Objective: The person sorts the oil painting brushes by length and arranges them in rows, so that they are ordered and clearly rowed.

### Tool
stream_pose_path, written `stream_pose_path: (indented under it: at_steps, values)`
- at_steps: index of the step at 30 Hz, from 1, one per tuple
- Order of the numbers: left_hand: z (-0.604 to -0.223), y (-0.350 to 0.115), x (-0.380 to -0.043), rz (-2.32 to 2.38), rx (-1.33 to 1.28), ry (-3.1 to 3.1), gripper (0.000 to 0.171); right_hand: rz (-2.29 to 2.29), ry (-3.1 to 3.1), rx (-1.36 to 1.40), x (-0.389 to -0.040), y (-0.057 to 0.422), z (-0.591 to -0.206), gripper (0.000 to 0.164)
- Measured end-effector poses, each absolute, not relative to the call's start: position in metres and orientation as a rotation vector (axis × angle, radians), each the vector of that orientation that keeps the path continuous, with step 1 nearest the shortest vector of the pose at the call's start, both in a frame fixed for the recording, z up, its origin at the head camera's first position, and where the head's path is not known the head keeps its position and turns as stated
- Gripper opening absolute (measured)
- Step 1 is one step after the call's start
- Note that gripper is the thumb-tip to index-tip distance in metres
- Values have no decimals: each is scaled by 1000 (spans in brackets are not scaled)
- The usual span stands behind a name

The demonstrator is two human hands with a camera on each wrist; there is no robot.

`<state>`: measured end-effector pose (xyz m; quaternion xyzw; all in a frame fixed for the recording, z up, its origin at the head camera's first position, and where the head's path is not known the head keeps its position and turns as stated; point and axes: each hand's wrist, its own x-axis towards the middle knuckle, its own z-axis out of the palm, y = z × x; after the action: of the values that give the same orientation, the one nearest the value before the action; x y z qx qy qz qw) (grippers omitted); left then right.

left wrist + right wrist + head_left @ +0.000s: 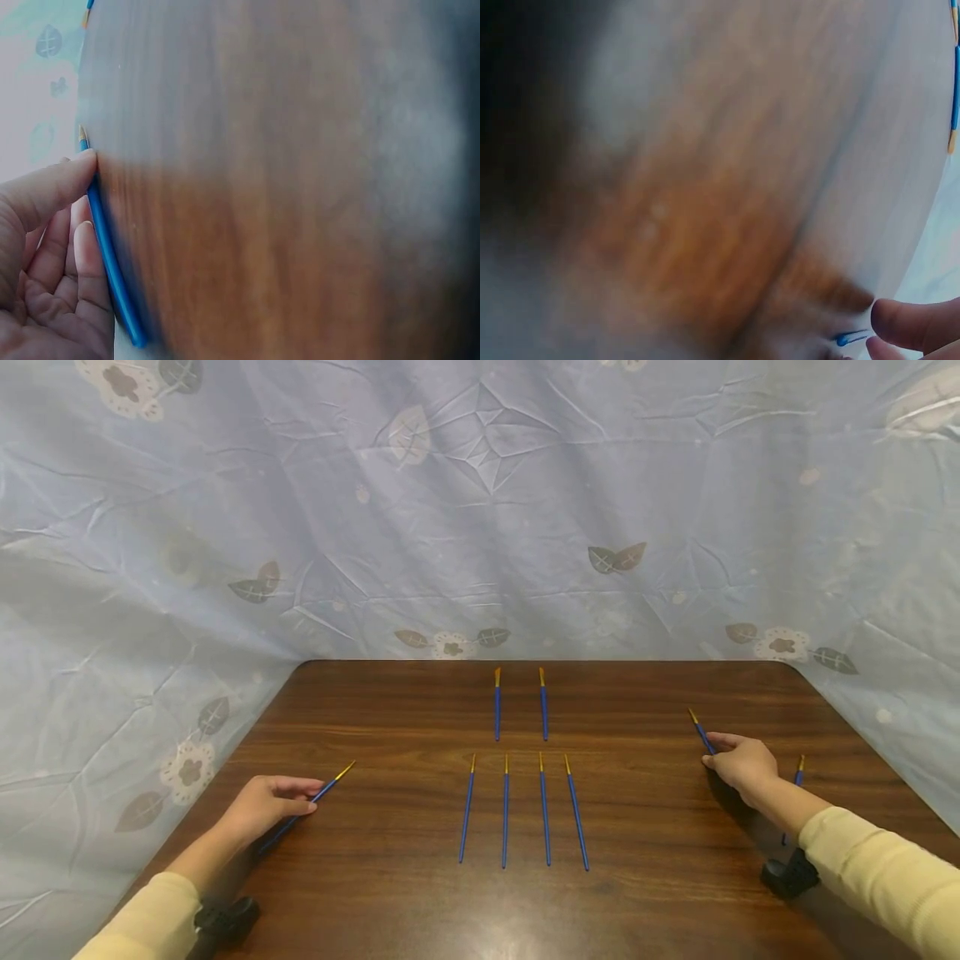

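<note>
My left hand [262,806] pinches a paintbrush [324,791] between thumb and fingers at the table's left side. The brush's blue handle and yellow tip also show in the left wrist view, where the thumb [56,184] presses on the handle. On the right, my right hand [746,764] pinches another paintbrush [699,729], its tip pointing away and slightly left; the hand covers its lower part. A further blue paintbrush [799,770] lies partly behind the right forearm. The right wrist view catches only the thumb [904,324] and part of a finger beside a small blue piece.
Several thin paintbrushes [506,810] lie in a spread row on the brown wooden table [390,902]. Two wider-tipped paintbrushes [497,710] lie side by side behind them. A patterned pale curtain [480,527] encloses the table's back and sides.
</note>
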<state>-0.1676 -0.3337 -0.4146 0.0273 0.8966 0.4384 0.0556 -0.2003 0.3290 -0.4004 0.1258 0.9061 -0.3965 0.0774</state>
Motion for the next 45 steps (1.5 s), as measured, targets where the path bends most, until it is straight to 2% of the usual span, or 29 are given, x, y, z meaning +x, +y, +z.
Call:
stream_pose_path:
  at_steps: [17, 31, 45]
  values:
    - [-417, -335, -169, 1317, 89, 2752, 36, -1059, 2803, 312, -205, 333, -394, 61]
    - [-416, -333, -169, 1241, 96, 2839, 33, -905, 2997, 331, -204, 332, -399, 39]
    - [-415, -332, -170, 1194, 66, 2884, 29, -850, 3010, 170, -207, 333, -403, 41]
